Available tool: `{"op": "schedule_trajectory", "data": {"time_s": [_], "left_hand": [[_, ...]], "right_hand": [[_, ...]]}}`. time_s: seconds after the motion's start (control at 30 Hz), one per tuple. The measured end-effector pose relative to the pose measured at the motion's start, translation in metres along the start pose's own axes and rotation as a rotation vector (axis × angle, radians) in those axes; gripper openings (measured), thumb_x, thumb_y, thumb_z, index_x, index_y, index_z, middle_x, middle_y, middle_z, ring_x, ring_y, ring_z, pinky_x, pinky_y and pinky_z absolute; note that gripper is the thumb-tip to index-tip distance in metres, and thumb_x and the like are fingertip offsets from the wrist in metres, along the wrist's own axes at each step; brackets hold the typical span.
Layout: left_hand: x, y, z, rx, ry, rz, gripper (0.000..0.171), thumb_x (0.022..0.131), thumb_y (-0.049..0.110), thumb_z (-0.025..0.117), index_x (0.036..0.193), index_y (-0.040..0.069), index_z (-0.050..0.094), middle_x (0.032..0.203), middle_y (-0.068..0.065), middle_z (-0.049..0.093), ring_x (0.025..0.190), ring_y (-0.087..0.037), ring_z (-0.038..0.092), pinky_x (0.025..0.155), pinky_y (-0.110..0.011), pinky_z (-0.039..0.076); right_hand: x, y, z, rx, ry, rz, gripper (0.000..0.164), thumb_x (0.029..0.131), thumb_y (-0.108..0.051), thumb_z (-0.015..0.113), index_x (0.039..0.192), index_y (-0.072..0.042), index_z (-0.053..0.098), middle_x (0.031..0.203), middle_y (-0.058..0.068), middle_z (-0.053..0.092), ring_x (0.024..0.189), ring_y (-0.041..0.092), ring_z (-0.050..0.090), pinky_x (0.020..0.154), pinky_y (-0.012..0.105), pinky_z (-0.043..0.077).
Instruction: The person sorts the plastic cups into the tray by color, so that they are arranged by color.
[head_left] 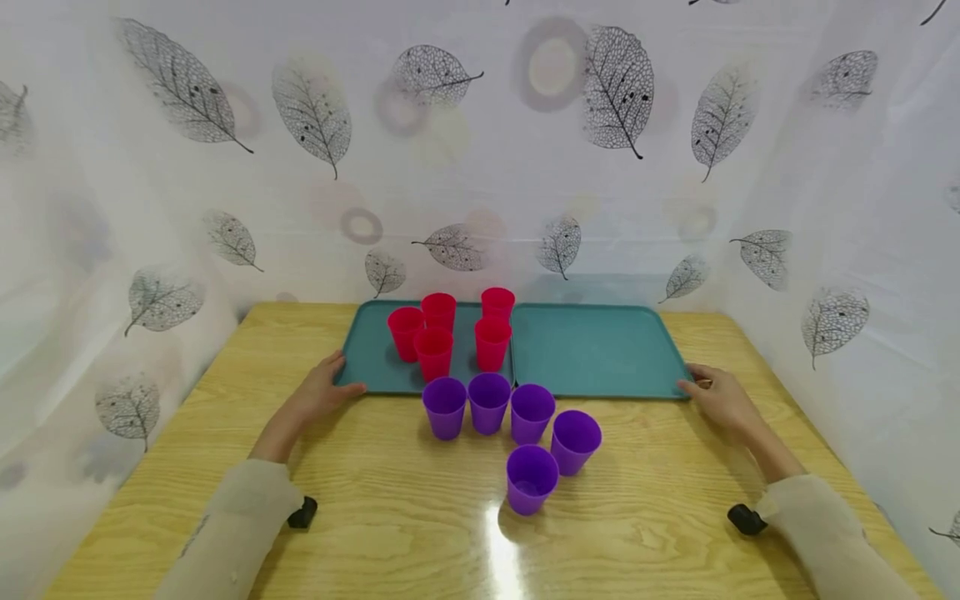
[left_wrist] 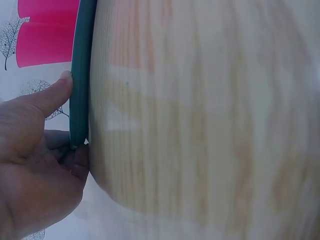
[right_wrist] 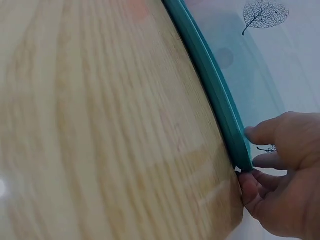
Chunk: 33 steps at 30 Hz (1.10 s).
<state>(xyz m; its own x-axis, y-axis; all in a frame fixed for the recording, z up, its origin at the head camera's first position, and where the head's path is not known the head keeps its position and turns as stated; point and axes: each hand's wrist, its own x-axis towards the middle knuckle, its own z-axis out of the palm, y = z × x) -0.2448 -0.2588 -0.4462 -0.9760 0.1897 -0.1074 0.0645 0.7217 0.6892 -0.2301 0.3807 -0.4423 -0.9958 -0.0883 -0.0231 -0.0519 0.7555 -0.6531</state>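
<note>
Two teal trays lie side by side. My left hand [head_left: 318, 390] holds the near left corner of the left tray [head_left: 367, 367]; in the left wrist view its thumb presses the rim [left_wrist: 81, 75] and the other fingers curl at the corner. My right hand [head_left: 722, 398] grips the near right corner of the right tray [head_left: 600, 350], thumb at the edge and fingers curled by the table, as the right wrist view shows. Several red cups [head_left: 434, 354] stand upright on the left tray. No cups are on the right tray.
Several purple cups [head_left: 532, 479] stand upright on the wooden table [head_left: 390, 517] in front of the trays, the nearest overlapping the tray edge in the head view. A white leaf-patterned curtain [head_left: 465, 167] hangs behind the table and down both sides.
</note>
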Motion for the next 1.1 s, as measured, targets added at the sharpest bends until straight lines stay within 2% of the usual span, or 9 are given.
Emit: {"op": "schedule_trajectory", "data": {"time_s": [0.23,0.33,0.43,0.5,0.63,0.77,0.97,1.03,1.1], "left_hand": [[0.000,0.001,0.000,0.033,0.016,0.026,0.079,0.102,0.020,0.066,0.148,-0.027,0.022,0.159,-0.044,0.013,0.148,-0.059,0.013,0.122,-0.063,0.016],[0.000,0.000,-0.001,0.030,0.020,0.033,0.080,0.102,0.020,0.067,0.147,-0.028,0.022,0.159,-0.044,0.013,0.148,-0.059,0.013,0.121,-0.064,0.016],[0.001,-0.001,-0.001,0.038,0.016,0.031,0.081,0.102,0.021,0.067,0.147,-0.028,0.022,0.160,-0.043,0.012,0.148,-0.058,0.013,0.121,-0.064,0.017],[0.001,-0.001,-0.001,0.051,0.013,0.030,0.082,0.102,0.022,0.068,0.147,-0.028,0.022,0.160,-0.043,0.013,0.148,-0.059,0.014,0.121,-0.064,0.017],[0.002,0.000,-0.002,0.066,0.003,0.029,0.083,0.101,0.023,0.068,0.147,-0.028,0.022,0.159,-0.044,0.013,0.147,-0.059,0.015,0.120,-0.065,0.018],[0.001,0.002,-0.003,0.080,0.006,0.029,0.083,0.101,0.023,0.069,0.147,-0.029,0.023,0.158,-0.044,0.014,0.146,-0.060,0.016,0.120,-0.064,0.019],[-0.005,0.006,-0.006,0.119,0.074,0.065,0.080,0.101,0.023,0.068,0.146,-0.028,0.026,0.153,-0.048,0.022,0.143,-0.062,0.022,0.118,-0.067,0.023],[-0.008,0.008,-0.006,0.097,0.100,0.064,0.077,0.102,0.023,0.067,0.148,-0.025,0.027,0.153,-0.047,0.025,0.143,-0.061,0.024,0.118,-0.067,0.024],[-0.011,0.012,-0.007,0.062,0.120,0.061,0.075,0.104,0.023,0.064,0.151,-0.021,0.027,0.154,-0.044,0.028,0.140,-0.060,0.032,0.115,-0.066,0.031]], "right_hand": [[0.001,0.010,0.000,0.011,-0.041,-0.066,0.064,0.110,-0.021,0.053,0.154,0.018,0.026,0.150,0.046,0.030,0.131,0.062,0.040,0.098,0.066,0.045],[0.001,0.013,-0.001,0.000,-0.052,-0.102,0.066,0.110,-0.023,0.053,0.154,0.018,0.025,0.147,0.045,0.033,0.120,0.052,0.047,0.089,0.053,0.049],[0.002,0.016,-0.001,-0.004,-0.048,-0.136,0.065,0.110,-0.021,0.053,0.153,0.019,0.026,0.142,0.043,0.038,0.106,0.040,0.047,0.077,0.037,0.044],[0.003,0.017,0.000,-0.007,-0.042,-0.148,0.064,0.110,-0.019,0.053,0.153,0.019,0.026,0.138,0.041,0.041,0.102,0.036,0.045,0.073,0.032,0.040],[0.004,0.018,0.001,-0.006,-0.035,-0.149,0.062,0.110,-0.017,0.052,0.152,0.020,0.026,0.137,0.040,0.041,0.102,0.036,0.042,0.075,0.036,0.035],[0.004,0.018,0.002,-0.010,-0.048,-0.138,0.063,0.111,-0.018,0.051,0.152,0.021,0.024,0.143,0.044,0.035,0.108,0.041,0.041,0.080,0.044,0.037],[0.003,0.017,0.001,0.022,-0.056,-0.130,0.064,0.111,-0.019,0.051,0.154,0.018,0.022,0.146,0.043,0.033,0.105,0.037,0.040,0.077,0.039,0.036],[0.003,0.017,0.002,0.034,-0.056,-0.124,0.065,0.111,-0.020,0.051,0.155,0.018,0.021,0.146,0.042,0.033,0.105,0.037,0.040,0.076,0.038,0.035],[0.002,0.018,0.002,0.038,-0.056,-0.121,0.065,0.111,-0.019,0.050,0.155,0.018,0.021,0.147,0.043,0.032,0.107,0.039,0.041,0.078,0.039,0.037]]}}
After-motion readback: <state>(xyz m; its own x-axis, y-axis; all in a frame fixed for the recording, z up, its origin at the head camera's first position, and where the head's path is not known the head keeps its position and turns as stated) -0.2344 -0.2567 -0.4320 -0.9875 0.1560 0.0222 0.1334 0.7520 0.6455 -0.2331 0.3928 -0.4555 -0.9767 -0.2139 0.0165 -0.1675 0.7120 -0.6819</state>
